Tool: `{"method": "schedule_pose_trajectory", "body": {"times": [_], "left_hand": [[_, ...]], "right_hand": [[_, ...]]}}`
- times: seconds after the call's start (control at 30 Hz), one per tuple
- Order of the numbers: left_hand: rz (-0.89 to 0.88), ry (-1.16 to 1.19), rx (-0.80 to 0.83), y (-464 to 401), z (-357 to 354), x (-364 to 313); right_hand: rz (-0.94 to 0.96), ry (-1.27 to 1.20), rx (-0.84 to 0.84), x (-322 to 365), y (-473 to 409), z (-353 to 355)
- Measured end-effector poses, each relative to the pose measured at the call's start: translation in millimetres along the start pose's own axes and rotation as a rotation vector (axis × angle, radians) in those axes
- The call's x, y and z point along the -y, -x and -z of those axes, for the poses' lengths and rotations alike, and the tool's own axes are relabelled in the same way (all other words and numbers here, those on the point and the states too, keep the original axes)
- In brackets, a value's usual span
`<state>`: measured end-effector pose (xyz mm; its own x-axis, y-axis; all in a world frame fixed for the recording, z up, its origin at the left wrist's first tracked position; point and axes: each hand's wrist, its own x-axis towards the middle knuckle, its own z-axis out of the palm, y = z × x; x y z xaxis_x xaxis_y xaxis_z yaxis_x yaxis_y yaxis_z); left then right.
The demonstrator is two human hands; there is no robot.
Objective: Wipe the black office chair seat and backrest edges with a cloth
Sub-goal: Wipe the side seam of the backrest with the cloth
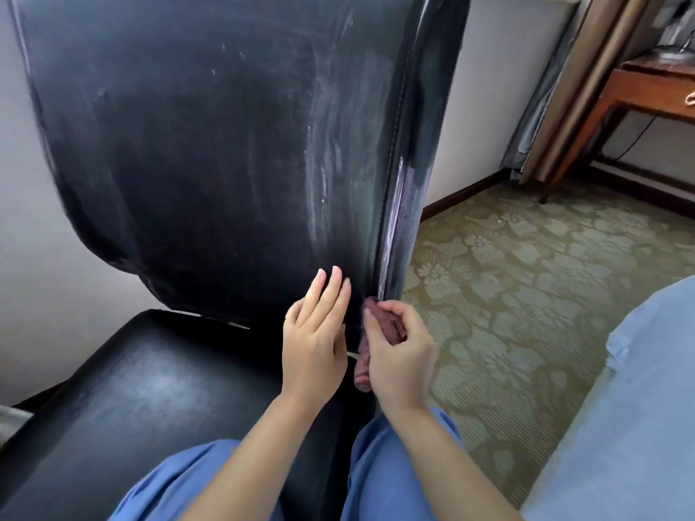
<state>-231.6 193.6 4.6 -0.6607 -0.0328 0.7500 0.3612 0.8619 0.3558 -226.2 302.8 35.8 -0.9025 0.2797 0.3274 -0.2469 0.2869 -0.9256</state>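
Head view. One soft, limp cloth [383, 325], bunched in the gripping right hand [398, 355] at lower centre, meets the backrest [210, 144] side edge. The left hand [316, 332], fingers extended, braces the panel. One seat [150, 389], lower left; its smooth covering probably wipes easily.

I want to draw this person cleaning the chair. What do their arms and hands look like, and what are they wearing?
Both hands, the left hand and the right hand, are bare, with no gloves, rings or watch showing. The fingernails are short and plain. The forearms are bare too, and light blue sleeves end near the elbows. The light blue clothing looks loose.
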Motion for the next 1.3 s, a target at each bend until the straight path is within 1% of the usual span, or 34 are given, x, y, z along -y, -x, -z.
{"method": "schedule_pose_trajectory", "body": {"times": [0.1,0.17,0.27,0.4,0.47,0.57,0.6,0.67,0.77,0.8,0.9,0.97,1.0,1.1,1.13,1.2,1.3], "left_hand": [[0.021,-0.024,-0.051,-1,-7,3],[0.034,-0.012,-0.067,0,-10,6],[0.022,0.019,-0.069,1,-12,12],[0.008,0.009,-0.068,3,-11,15],[-0.005,0.007,-0.056,5,-11,17],[-0.026,0.000,-0.052,7,-11,19],[-0.030,-0.001,-0.053,7,-11,19],[-0.032,0.005,-0.054,7,-10,19],[-0.028,0.006,-0.052,8,-9,19],[-0.028,0.006,-0.053,9,-9,19],[-0.025,0.007,-0.064,10,-11,19],[-0.027,0.003,-0.060,11,-11,18],[-0.028,0.001,-0.056,11,-11,19],[-0.027,-0.013,-0.038,14,-10,21],[-0.026,-0.018,-0.034,15,-10,21],[-0.023,-0.016,-0.036,16,-10,21],[-0.019,-0.013,-0.040,17,-12,21]], "right_hand": [[-0.066,-0.113,-0.030,9,3,-6],[-0.094,-0.143,-0.048,9,2,-11],[-0.136,-0.137,-0.067,5,0,-17],[-0.303,-0.110,-0.034,-12,8,-18],[-0.278,-0.137,-0.034,-7,10,-15],[-0.123,-0.191,-0.061,8,2,-12],[-0.104,-0.181,-0.066,8,0,-12],[-0.121,-0.121,-0.050,0,1,-16],[-0.234,-0.103,-0.020,-10,11,-20],[-0.223,-0.116,-0.036,-9,11,-19],[-0.084,-0.154,-0.100,4,1,-18],[-0.067,-0.137,-0.098,7,-1,-18],[-0.092,-0.109,-0.084,2,1,-19],[-0.281,-0.029,-0.029,-16,8,-20],[-0.305,-0.022,-0.013,-19,9,-19],[-0.278,-0.083,0.001,-18,9,-17],[-0.163,-0.140,-0.012,-8,7,-14]]}}
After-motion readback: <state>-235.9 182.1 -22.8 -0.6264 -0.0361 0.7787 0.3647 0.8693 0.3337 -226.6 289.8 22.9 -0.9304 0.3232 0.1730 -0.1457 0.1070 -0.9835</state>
